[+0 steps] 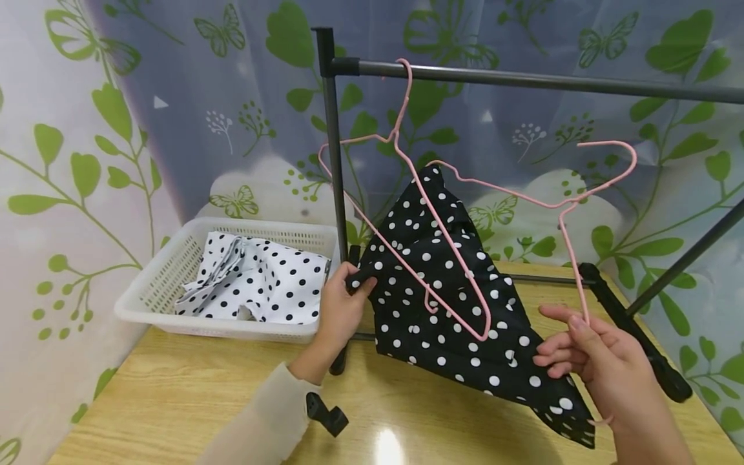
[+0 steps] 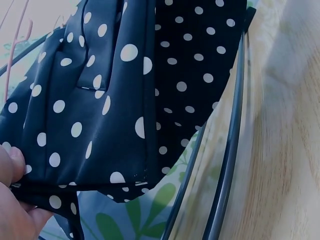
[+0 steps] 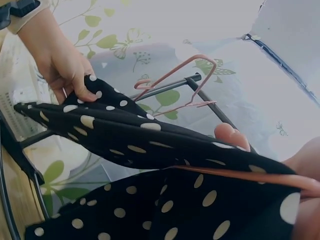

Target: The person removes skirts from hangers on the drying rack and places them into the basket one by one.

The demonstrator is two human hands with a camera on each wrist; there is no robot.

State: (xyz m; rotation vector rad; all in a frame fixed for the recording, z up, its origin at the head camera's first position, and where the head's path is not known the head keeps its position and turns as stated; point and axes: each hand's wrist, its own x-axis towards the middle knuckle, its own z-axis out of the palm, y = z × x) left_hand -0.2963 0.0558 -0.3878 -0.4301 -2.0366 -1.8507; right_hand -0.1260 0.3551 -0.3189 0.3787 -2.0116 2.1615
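A black garment with white dots [image 1: 401, 323], its exact kind unclear, hangs slantwise between the hands. Pleats and a stitched edge show on this cloth [image 2: 75, 130] in the left wrist view. My left hand [image 1: 343, 303] pinches its left edge between thumb and fingers. With thumb and fingers my right hand [image 1: 610, 361] holds a pink clothes hanger [image 1: 572, 252], whose hook points right. The hanger's lower bar [image 3: 235, 174] runs along the garment in the right wrist view; part of it is hidden by cloth. A second pink hanger [image 1: 433, 206] hangs in front of the garment.
The second hanger's hook sits on the dark rail [image 1: 523, 81] of a metal rack. A white plastic basket [image 1: 134, 310] at the left holds a white cloth with black dots [image 1: 290, 278]. The rack's foot [image 1: 668, 381] stands on the wooden table [image 1: 192, 387].
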